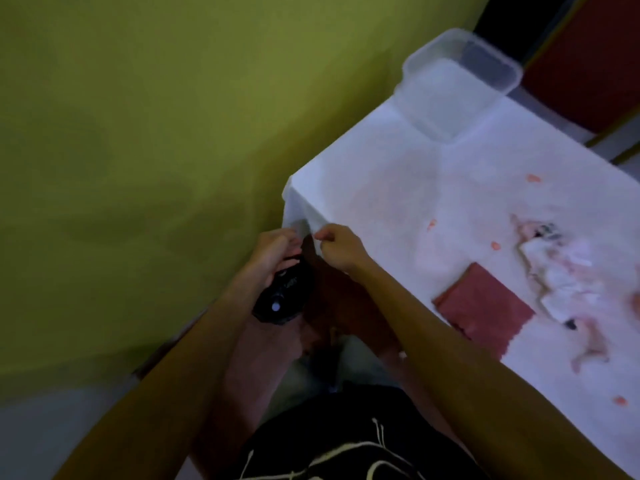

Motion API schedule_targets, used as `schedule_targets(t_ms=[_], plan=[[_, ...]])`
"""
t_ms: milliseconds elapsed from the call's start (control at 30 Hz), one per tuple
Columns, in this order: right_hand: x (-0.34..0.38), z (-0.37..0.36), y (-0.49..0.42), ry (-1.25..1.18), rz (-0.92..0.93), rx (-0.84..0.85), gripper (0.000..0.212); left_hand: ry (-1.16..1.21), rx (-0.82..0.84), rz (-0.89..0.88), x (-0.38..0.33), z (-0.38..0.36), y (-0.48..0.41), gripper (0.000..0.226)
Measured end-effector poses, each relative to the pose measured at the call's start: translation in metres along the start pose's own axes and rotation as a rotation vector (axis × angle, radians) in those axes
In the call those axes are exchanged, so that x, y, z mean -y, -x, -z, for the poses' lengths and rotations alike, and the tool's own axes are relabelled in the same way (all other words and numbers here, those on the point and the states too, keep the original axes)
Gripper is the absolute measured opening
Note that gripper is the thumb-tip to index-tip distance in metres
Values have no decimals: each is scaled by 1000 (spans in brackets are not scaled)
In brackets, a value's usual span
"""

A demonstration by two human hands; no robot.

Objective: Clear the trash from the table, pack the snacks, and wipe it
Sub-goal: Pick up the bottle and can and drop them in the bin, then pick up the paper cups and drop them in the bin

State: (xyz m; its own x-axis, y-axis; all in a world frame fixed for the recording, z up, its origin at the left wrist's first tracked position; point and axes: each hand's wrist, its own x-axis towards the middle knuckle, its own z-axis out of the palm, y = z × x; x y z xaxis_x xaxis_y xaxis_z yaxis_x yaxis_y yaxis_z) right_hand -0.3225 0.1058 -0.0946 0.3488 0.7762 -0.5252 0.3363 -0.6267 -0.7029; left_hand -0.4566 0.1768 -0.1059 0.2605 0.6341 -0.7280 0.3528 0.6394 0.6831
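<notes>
— Though blur smears it, what has the left hand point(277, 252) got?
— A black bundle point(287, 294), gripped beside the table point(381, 188) corner. Right hand point(337, 247) curled; its hold unclear. Crumpled trash point(568, 271) on the table runs off-frame.

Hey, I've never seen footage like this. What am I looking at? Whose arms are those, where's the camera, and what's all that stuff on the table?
There is no machine here. A person wears a camera on the head, so this single picture looks down along their own two arms. The left hand grips what looks like a black bag, just off the corner of the table. The right hand is curled beside it; blur hides whether it pinches the bag. On the white table lie a clear plastic box, a red cloth, crumpled wrappers and small orange crumbs.
</notes>
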Motion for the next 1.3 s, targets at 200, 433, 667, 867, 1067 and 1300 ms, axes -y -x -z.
schedule_targets(t_ms=[200,433,667,867,1067,1300], plan=[[-24,65,30,-165,-40,-199,37,-127,127,-144,-52,-70,25,33],[-95,143,87,-280,-169,-460,31,-317,346,-227,-67,-176,56,28],[-153,215,141,-300,-235,-606,29,-488,508,-315,-70,-274,79,24],[-188,264,160,-315,-260,-665,22,-591,583,-374,-71,-334,94,20],[-213,295,166,-342,-227,-657,19,-654,576,-367,-58,-370,95,20],[-248,310,175,-424,-237,-647,16,-710,558,-324,-46,-403,92,20]])
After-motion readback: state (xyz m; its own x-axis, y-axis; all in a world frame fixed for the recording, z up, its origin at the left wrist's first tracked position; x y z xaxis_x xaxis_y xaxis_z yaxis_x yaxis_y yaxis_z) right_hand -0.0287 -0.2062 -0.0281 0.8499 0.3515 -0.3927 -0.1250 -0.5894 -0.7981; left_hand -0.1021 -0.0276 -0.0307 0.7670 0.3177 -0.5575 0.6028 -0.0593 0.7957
